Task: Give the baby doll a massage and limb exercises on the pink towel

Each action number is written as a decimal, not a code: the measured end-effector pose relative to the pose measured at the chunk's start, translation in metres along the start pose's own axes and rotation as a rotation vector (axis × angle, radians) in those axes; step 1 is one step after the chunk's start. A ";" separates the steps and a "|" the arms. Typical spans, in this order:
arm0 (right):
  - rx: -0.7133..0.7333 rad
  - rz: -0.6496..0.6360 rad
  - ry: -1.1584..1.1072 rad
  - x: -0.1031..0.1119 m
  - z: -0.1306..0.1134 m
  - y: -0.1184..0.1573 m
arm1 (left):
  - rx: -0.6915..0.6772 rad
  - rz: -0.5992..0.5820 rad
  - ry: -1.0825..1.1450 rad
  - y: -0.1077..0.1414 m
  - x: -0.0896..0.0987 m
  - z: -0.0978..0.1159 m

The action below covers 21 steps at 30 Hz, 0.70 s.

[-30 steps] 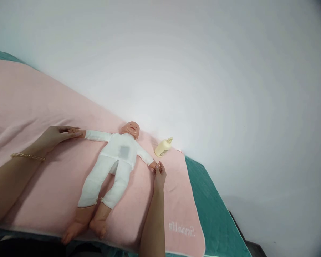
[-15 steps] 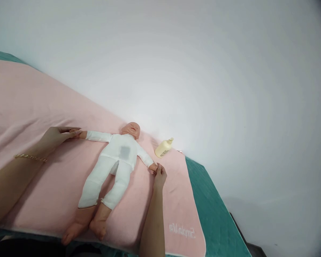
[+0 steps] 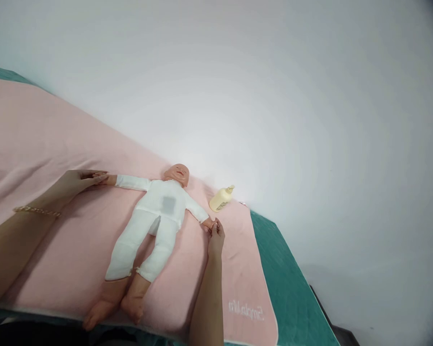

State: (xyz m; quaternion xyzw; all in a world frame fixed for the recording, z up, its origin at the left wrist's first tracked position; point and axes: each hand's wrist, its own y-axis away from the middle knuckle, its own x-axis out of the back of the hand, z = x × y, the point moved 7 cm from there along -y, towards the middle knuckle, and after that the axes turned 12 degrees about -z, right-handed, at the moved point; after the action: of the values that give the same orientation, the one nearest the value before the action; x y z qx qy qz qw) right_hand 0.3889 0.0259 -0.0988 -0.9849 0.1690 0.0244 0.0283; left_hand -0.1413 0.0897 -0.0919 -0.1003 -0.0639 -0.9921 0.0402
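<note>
A baby doll (image 3: 162,204) in a white cloth suit lies on its back, its arms stretched out to both sides and its bare feet toward me. My left hand (image 3: 75,183) is closed around the doll's hand on the left, fingers above and thumb along the near side. On the other side, my right hand (image 3: 217,236) pinches the doll's other hand between thumb and fingers. Just beyond my right hand, a pale yellow pump bottle (image 3: 222,199) is on the pink towel (image 3: 75,250), tilted in view.
Under the towel a green cover (image 3: 281,269) shows along the right and at the far left corner. A white wall (image 3: 274,105) rises right behind the doll's head and the bottle. A dark object (image 3: 342,335) lies low at the right, past the green edge.
Both hands keep hold of the doll's hands. My left hand and forearm have shifted slightly left, and the doll's right-side arm reaches a little farther outward. The bottle has not moved.
</note>
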 end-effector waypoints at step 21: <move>0.007 0.034 0.056 0.002 0.001 -0.004 | 0.058 0.076 -0.072 0.003 0.002 0.006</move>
State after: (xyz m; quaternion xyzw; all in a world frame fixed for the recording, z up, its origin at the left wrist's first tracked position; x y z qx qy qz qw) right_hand 0.3920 0.0288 -0.0995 -0.9821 0.1866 -0.0034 0.0264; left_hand -0.1420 0.0870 -0.0857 -0.1371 -0.0900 -0.9833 0.0784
